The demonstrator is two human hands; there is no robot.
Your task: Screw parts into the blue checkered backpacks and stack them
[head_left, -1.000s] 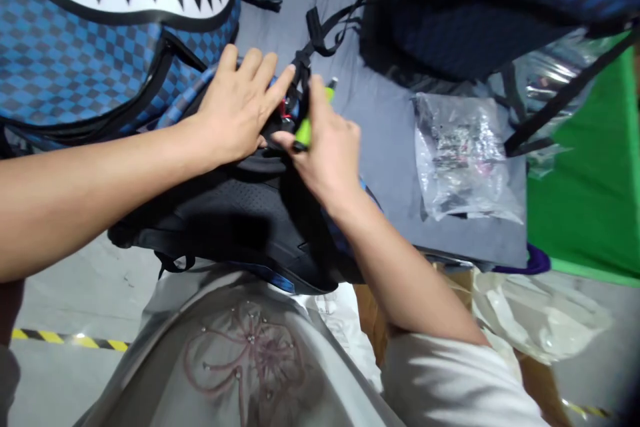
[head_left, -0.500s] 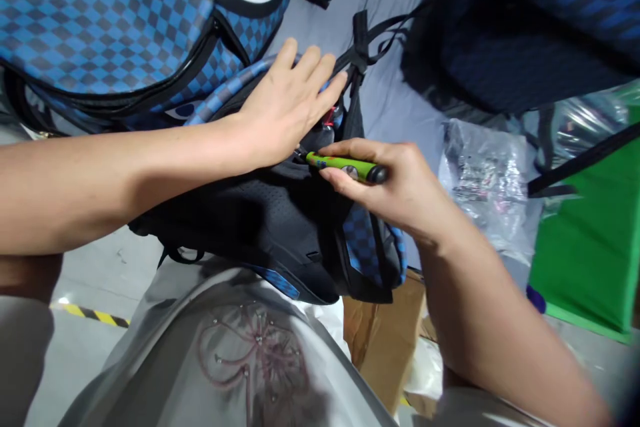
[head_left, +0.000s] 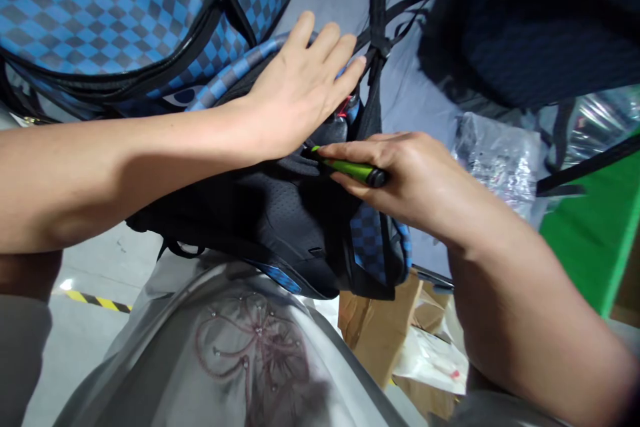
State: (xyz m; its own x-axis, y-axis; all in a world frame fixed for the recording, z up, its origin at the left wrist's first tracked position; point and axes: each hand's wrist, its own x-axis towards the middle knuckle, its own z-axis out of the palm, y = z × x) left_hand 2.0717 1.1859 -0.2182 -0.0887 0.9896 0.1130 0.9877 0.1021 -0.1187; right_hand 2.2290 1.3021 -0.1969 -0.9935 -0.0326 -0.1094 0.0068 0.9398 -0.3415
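One large blue-and-black checked bag (head_left: 110,20) with printed white teeth fills the far left, just behind your left forearm. Next, your left hand (head_left: 307,90) lies over the black padded backpack (head_left: 285,213) with blue-checked panels, fingers straight and lightly spread. Its thumb and underside are hidden, so you cannot tell here whether it pinches any fabric. The backpack sits at the near edge of the grey-covered bench (head_left: 404,103), against your front.

Just right of your left hand is the main change. A second ago the slim lime-green tool (head_left: 353,169) with a rounded black end lay tucked under your right hand while your thumb and finger worked near the straps; now it is turned round, its black end toward your right palm and its narrow end in the dark folds close to your left hand. That seems to make it ready for use on that spot, though the tip is too shadowed to show what it touches.

Your right hand (head_left: 413,170) is closed on the tool, thumb below and forefinger along the top. Beyond it rest a clear crinkled plastic packet (head_left: 497,153), a dark checked bag (head_left: 525,47) and a flat bright green panel (head_left: 595,217).
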